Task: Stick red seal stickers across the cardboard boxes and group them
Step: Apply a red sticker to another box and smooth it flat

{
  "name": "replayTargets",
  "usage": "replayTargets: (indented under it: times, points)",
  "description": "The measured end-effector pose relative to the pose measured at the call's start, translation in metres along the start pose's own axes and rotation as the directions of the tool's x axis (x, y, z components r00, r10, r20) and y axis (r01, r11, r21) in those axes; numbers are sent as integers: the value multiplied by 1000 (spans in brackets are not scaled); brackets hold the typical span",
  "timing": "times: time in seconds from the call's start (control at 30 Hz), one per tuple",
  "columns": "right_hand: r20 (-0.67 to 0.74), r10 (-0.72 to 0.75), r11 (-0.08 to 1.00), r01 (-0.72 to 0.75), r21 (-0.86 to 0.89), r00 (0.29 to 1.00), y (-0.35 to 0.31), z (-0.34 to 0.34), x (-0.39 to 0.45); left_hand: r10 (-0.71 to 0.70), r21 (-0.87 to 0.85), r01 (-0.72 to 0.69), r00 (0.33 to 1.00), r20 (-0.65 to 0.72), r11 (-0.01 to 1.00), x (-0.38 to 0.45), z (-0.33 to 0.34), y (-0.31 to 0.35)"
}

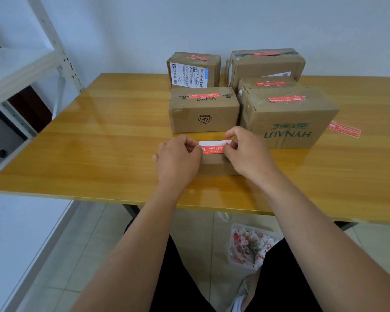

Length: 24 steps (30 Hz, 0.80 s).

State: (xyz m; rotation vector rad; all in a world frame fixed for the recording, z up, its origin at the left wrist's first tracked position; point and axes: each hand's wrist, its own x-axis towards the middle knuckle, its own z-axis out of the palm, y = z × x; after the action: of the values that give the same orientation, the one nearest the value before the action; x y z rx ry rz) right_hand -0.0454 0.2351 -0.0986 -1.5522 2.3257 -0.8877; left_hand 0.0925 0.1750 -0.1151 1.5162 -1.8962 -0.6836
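Five sealed boxes [204, 109] behind hands; spare sticker [344, 129] right.

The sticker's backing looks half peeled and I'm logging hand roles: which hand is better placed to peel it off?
Probably the right hand: it pinches the sticker at the end where white backing shows. The left hand pinches the other end.

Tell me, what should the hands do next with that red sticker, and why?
Probably peel the red sticker off its white backing and press it onto the small box. The left hand and right hand pinch its two ends just above that box, white backing shows along its far edge, and the five boxes behind already carry red seals.
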Motion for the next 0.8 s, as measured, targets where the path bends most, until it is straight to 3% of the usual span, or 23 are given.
replayTargets:
  times: [0.33,0.8]
  points:
    - [25,23,999,-24,28,999,-1,-3,1,-51,-64,53,998,38,997,3,-1,2]
    - [-9,-18,999,18,-27,1000,-1,1,-3,-24,15,24,1000,-8,1000,0,4,1]
